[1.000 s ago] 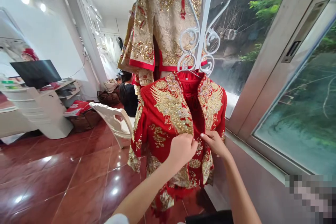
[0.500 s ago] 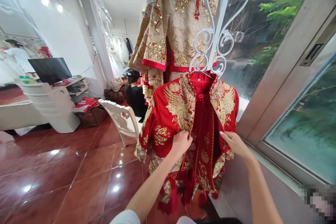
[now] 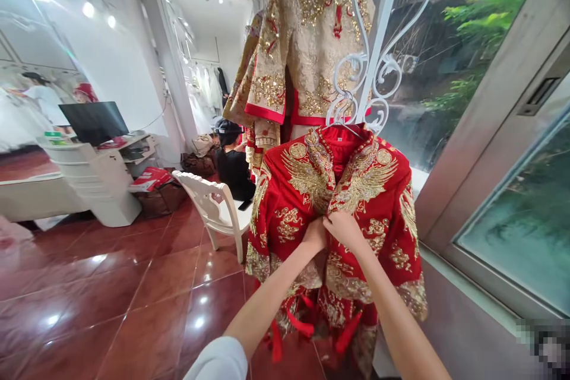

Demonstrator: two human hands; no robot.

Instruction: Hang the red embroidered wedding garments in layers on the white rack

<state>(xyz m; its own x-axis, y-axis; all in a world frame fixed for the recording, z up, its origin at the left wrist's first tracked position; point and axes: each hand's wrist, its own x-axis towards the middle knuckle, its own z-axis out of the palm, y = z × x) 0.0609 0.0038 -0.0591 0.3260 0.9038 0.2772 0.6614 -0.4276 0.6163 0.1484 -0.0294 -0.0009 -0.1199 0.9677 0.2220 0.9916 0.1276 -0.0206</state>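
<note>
Your left hand (image 3: 315, 234) and right hand (image 3: 345, 228) pinch the front edges of the red jacket (image 3: 329, 193), which hangs on the hanger (image 3: 344, 102). The front seems only partly joined: edges meet at the chest, lower they look apart, and no closed fastening is visible.

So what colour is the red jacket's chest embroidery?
The chest embroidery is mainly gold on red, best seen in the head view.

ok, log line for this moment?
red gold-embroidered jacket: hanging | left hand: at jacket front, fingertips hidden | right hand: pinching jacket front
</note>
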